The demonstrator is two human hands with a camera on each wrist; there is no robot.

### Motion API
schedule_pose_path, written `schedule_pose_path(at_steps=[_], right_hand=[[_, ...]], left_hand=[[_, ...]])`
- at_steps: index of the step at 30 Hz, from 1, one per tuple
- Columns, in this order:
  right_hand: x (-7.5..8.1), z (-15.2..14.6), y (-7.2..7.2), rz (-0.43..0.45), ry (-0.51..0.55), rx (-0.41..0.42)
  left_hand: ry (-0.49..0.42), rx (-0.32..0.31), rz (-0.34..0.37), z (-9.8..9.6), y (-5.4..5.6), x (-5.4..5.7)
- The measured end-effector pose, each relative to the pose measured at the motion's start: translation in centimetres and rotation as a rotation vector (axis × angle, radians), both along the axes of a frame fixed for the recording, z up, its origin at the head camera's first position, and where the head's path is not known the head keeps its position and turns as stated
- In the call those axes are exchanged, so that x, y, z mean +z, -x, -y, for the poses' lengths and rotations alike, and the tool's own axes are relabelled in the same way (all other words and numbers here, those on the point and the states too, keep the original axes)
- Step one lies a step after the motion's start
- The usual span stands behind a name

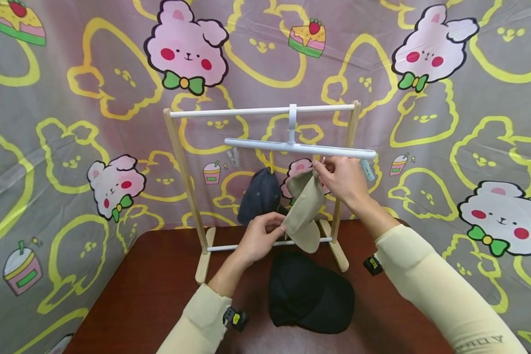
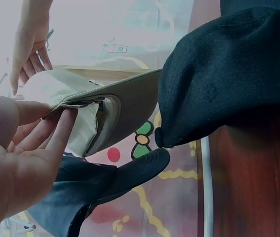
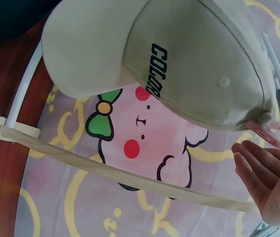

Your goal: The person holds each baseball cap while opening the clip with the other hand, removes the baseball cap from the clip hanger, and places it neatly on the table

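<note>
A beige cap (image 1: 304, 209) with dark lettering hangs brim-down below the white hanger (image 1: 301, 146). A small pink clip (image 3: 265, 134) bites the button at the top of its crown. My right hand (image 1: 346, 178) is at this clip, pinching it between thumb and fingers. The left hand (image 1: 262, 237) pinches the lower edge of the beige cap (image 2: 102, 106) between thumb and fingertips. Left of it, a dark navy cap (image 1: 260, 194) hangs from a yellow clip (image 1: 270, 161). A black cap (image 1: 309, 295) lies on the table in front of the rack.
The hanger hooks over the white top bar (image 1: 230, 112) of a wooden rack (image 1: 183, 172). A grey clip (image 1: 233, 156) hangs at its left part and a teal clip (image 1: 367, 169) at its right end. The rack stands on a red-brown table (image 1: 159, 275) before a patterned curtain (image 1: 128, 98).
</note>
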State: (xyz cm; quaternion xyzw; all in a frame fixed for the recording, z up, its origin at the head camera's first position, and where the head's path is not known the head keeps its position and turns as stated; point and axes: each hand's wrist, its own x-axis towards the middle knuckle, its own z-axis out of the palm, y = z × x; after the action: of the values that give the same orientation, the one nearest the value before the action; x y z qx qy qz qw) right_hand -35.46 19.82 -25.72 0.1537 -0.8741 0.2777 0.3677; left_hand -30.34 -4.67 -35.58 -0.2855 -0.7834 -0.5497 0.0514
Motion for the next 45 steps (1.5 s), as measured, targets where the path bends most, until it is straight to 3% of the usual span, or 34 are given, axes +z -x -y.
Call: schedule_pose_path(at_steps=[5, 13, 23, 31, 36, 45], right_hand=[[-0.2, 0.3, 0.0, -0.004, -0.023, -0.059], [-0.1, 1.0, 0.3, -0.047, -0.035, -0.085], [-0.4, 2.1, 0.4, -0.067, 0.003, -0.15], [-0.3, 2.1, 0.6, -0.118, -0.004, -0.16], [-0.2, 2.0, 0.7, -0.151, -0.024, -0.141], [-0.3, 1.7, 1.2, -0.174, -0.045, -0.112]], left_hand=[[0.005, -0.026, 0.006, 0.0, -0.2, -0.1], [0.024, -0.068, 0.022, 0.2, -0.2, 0.0], [0.057, -0.118, 0.02, -0.1, -0.1, -0.2], [0.005, -0.129, 0.059, 0.0, -0.1, -0.2], [-0.029, -0.095, 0.076, 0.2, -0.2, -0.1], [-0.09, 0.057, 0.065, 0.7, -0.2, -0.1]])
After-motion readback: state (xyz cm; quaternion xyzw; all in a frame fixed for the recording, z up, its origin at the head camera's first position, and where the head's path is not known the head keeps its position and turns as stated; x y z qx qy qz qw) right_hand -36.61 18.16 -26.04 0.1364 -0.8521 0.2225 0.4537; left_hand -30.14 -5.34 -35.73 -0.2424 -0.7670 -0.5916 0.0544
